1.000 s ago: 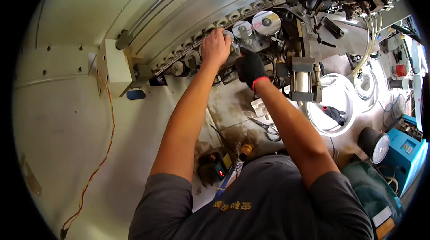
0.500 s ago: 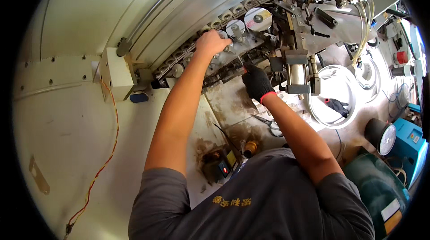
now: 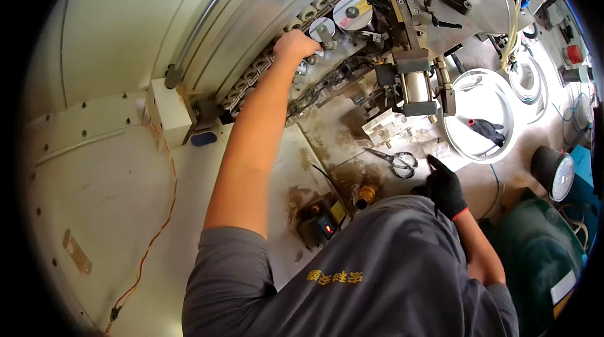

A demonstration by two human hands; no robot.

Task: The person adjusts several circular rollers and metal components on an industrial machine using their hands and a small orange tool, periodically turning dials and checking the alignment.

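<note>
Since the earlier frame, our gloved right hand (image 3: 445,187) has come away from the machine and now sits low, near our torso, while our bare left hand (image 3: 294,44) stays up on the row of small grey rollers (image 3: 251,76) along the curved metal guide rail (image 3: 207,29). We see the left fingers curled tight into a closed grip at the upper end of that roller row, just beside the small silver disc (image 3: 322,26); whatever they clamp is hidden under the knuckles, so we cannot tell. The right hand, in a black glove with a red cuff, has its fingers pressed together and pointing up, touching nothing we can make out. Just beside it, steel scissors with black handles (image 3: 397,160) lie flat on the stained white tabletop (image 3: 113,192). A larger silver disc (image 3: 352,12) sits right of the small one. The silver pneumatic cylinder (image 3: 416,88) stands between both hands. A white coiled band (image 3: 478,114) lies further right, with an orange cable (image 3: 160,224) trailing at left.
</note>
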